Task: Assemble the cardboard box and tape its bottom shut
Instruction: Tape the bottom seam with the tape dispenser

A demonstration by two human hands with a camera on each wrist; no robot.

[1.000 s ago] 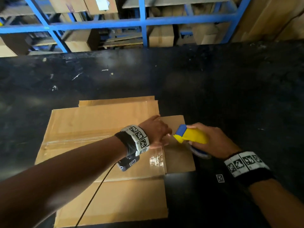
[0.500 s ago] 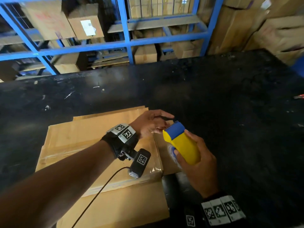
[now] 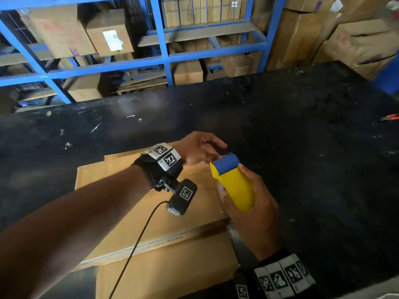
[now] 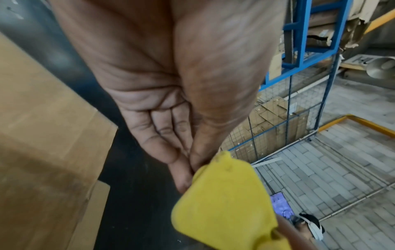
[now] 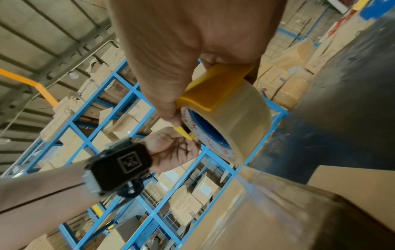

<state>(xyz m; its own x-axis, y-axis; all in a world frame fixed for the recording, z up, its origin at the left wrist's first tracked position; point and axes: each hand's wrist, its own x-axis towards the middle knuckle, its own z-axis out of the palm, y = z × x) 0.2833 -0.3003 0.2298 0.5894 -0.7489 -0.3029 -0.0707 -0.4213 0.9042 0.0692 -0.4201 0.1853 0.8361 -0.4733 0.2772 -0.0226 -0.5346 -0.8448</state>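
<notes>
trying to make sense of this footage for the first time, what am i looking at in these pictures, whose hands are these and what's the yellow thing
There is no machine here: a person works with two bare hands and wears three cameras. One picture comes from a camera on the head, looking down at the work. The other two come from cameras strapped to the wrists, like the black wrist camera on the left arm, so a palm fills each of them.

A cardboard box lies on a black table, with blue shelves of cartons behind it. The right hand grips a yellow tape dispenser, and the right wrist view shows its roll of clear tape. The left hand is at the dispenser's blue cutting end. I cannot tell whether it pinches the tape end.
</notes>
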